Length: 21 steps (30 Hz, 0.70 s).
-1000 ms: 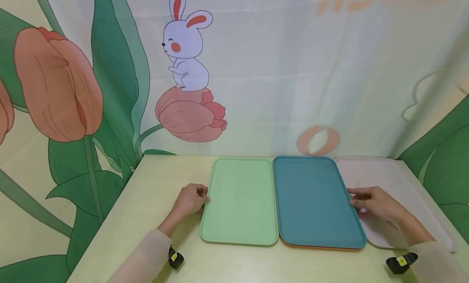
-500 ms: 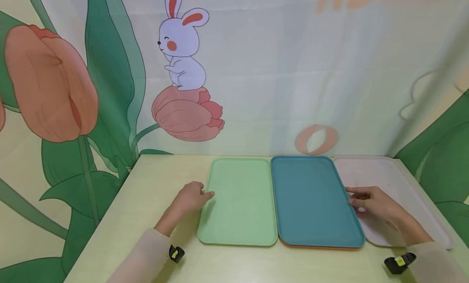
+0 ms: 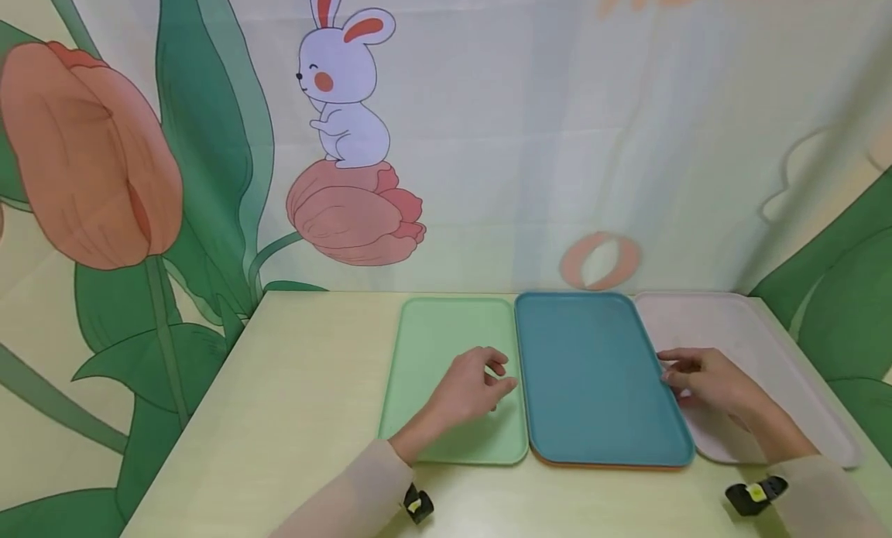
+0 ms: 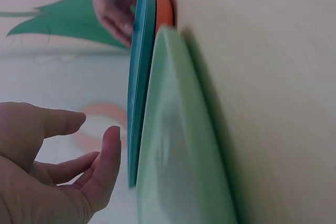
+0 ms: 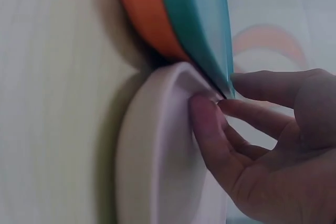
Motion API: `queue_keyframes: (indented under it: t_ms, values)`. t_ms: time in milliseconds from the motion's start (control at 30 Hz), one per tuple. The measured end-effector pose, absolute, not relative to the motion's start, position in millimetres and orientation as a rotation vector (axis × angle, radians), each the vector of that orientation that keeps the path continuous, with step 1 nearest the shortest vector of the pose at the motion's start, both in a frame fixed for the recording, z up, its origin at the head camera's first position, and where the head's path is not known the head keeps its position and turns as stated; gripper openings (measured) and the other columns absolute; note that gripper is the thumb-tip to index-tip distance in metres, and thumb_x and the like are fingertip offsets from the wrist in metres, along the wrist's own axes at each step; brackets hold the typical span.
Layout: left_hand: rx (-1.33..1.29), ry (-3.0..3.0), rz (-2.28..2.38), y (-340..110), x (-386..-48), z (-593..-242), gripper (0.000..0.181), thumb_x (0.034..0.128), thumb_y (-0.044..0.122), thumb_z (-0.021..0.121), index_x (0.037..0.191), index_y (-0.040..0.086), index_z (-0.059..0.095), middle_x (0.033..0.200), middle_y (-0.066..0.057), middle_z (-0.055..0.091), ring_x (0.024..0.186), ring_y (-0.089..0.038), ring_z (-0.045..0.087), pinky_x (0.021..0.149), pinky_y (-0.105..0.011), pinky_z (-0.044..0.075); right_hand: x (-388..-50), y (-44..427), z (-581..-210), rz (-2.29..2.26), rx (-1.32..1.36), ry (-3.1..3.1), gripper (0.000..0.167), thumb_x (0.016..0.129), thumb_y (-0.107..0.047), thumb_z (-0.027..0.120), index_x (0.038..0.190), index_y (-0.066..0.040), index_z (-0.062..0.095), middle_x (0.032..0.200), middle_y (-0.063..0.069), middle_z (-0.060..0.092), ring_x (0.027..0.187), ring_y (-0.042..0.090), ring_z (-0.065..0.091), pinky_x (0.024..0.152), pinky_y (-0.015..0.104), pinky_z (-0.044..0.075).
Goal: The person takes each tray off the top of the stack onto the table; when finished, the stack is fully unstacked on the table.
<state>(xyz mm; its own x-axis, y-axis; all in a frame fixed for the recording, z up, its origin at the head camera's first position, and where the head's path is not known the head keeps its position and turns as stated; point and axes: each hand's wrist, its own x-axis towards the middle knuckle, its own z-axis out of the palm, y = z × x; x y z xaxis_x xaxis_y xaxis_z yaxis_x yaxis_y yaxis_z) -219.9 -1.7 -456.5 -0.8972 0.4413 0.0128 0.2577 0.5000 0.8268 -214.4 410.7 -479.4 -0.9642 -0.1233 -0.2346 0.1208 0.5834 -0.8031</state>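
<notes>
A light green tray (image 3: 446, 344) lies flat on the table. Against its right side is a blue tray (image 3: 592, 375), stacked on an orange tray (image 5: 144, 17). Over the green tray hovers my left hand (image 3: 467, 387), its fingers loosely bent and holding nothing, close to the blue tray's left edge. My right hand (image 3: 718, 383) pinches the blue tray's right rim with its fingertips. In the right wrist view, one of its fingers dips inside the pale pink tray (image 5: 139, 166). That pink tray lies to the right, partly beneath the hand.
The pale table (image 3: 307, 383) extends left of the trays and in front of them. Behind it hangs a printed cloth (image 3: 474, 135) with tulips and a white rabbit. The trays' far edges lie close to the cloth.
My left hand has let go of the green tray's left edge, lifted and moved right across it towards the blue tray. The right hand stays at the blue rim.
</notes>
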Motion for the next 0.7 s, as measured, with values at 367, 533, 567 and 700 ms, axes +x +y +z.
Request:
queue_keyframes:
  t_ms: [367,533,567,700]
  values:
    - [0.521,2.706,1.194,45.3,-234.5,-474.9,0.05,0.0972,0.021,0.078,0.136,-0.005,0.061,0.108,-0.01,0.064,0.09,-0.019,0.061,0.076,-0.03,0.054,-218.1,403.5,-473.0,-1.237,0.017,2.63,0.048,0.102,-0.003,0.06,0.141,0.023,0.047,0.113,0.025,0.06,0.095,0.028,0.064,0.073,0.039,0.065]
    - [0.482,2.72,1.207,49.4,-239.5,-479.7,0.055,0.0953,0.021,0.081,0.137,-0.007,0.059,0.106,-0.011,0.063,0.087,-0.019,0.059,0.074,-0.032,0.053,-221.1,401.5,-472.1,-1.19,-0.019,2.673,0.045,0.102,0.0,0.059,0.139,0.023,0.048,0.112,0.025,0.06,0.095,0.029,0.063,0.071,0.039,0.064]
    - [0.48,2.716,1.207,50.2,-239.9,-480.5,0.058,0.0944,0.021,0.082,0.137,-0.008,0.058,0.106,-0.011,0.062,0.087,-0.02,0.058,0.075,-0.033,0.053,-221.3,401.7,-471.6,-1.186,-0.028,2.671,0.045,0.102,0.0,0.059,0.139,0.023,0.047,0.112,0.025,0.06,0.095,0.029,0.063,0.072,0.039,0.064]
    - [0.485,2.719,1.159,53.1,-239.8,-485.9,0.064,0.0915,0.021,0.086,0.139,-0.008,0.055,0.104,-0.008,0.058,0.086,-0.018,0.056,0.075,-0.032,0.052,-220.4,404.7,-470.3,-1.186,-0.061,2.645,0.045,0.103,0.0,0.058,0.139,0.025,0.046,0.112,0.025,0.059,0.096,0.029,0.062,0.073,0.04,0.064]
